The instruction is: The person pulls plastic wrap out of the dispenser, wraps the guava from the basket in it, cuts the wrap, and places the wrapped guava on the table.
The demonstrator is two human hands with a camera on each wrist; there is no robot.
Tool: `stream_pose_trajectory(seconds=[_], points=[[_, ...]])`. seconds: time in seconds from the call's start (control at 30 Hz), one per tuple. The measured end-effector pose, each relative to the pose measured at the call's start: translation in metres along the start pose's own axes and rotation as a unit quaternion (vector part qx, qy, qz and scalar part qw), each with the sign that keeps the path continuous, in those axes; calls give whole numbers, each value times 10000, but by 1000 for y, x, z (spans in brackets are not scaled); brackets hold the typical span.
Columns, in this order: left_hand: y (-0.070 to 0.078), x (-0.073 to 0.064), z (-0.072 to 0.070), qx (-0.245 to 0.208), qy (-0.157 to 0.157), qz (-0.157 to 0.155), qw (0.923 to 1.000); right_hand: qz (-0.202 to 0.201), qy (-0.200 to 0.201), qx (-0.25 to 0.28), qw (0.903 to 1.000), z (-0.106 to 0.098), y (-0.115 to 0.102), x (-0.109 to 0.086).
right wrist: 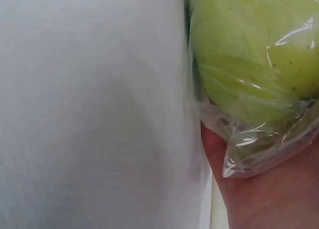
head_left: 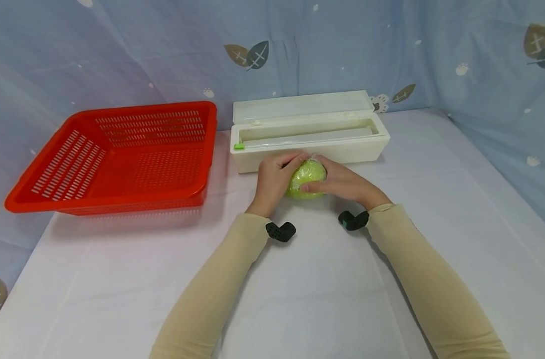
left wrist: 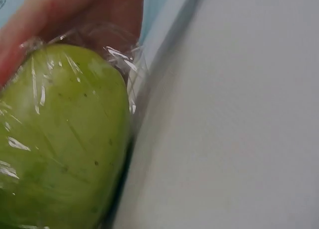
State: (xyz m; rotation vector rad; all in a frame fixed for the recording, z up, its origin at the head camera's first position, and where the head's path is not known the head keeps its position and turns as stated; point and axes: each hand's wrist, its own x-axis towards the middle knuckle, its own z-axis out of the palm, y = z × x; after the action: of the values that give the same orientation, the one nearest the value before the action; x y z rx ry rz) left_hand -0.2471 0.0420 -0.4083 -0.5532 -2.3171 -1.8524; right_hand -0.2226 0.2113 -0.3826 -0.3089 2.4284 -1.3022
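Note:
A round, speckled green fruit (head_left: 310,172) is covered in clear cling film (right wrist: 244,152), whose loose, wrinkled edge stands out in the right wrist view. My left hand (head_left: 272,180) holds the fruit from the left, thumb near its top. From the right, my right hand (head_left: 347,183) grips it with the thumb across the front and fingers behind. In the left wrist view the film stretches in shiny creases over the fruit (left wrist: 65,139). The fingers behind the fruit are mostly hidden.
Just behind the hands stands a long white cling film box (head_left: 362,153), its lid (head_left: 303,107) raised, with a white roll (head_left: 308,138) inside and a green slider (head_left: 239,146). A red plastic basket (head_left: 200,174) is at the left. White cloth covers the table (head_left: 308,299).

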Motion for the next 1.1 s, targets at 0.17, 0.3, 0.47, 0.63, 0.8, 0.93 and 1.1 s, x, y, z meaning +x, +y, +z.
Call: stream_pose_trajectory(seconds=[0.17,0.3,0.47,0.63,0.8,0.93,1.1], points=[[11,-5,-7,-374,-416,34,9984,-60,103,-27,9999,0,12,5],[22,-9,-16,-552,-986,140,9935,-129,136,13,9998,1,13,6],[21,-7,-27,-467,-1757,330,9828,-154,184,62,9997,1,11,5],[15,-4,-34,-474,-2391,309,9693,-14,180,70,9998,-1,10,4],[11,-3,-40,-531,-2829,292,9572,63,61,44,10000,-2,9,3],[11,-4,-42,-678,-2942,296,9529,76,30,131,9999,-1,9,4],[11,-5,-40,-875,-2911,418,9518,-254,275,-16,9993,1,8,5]])
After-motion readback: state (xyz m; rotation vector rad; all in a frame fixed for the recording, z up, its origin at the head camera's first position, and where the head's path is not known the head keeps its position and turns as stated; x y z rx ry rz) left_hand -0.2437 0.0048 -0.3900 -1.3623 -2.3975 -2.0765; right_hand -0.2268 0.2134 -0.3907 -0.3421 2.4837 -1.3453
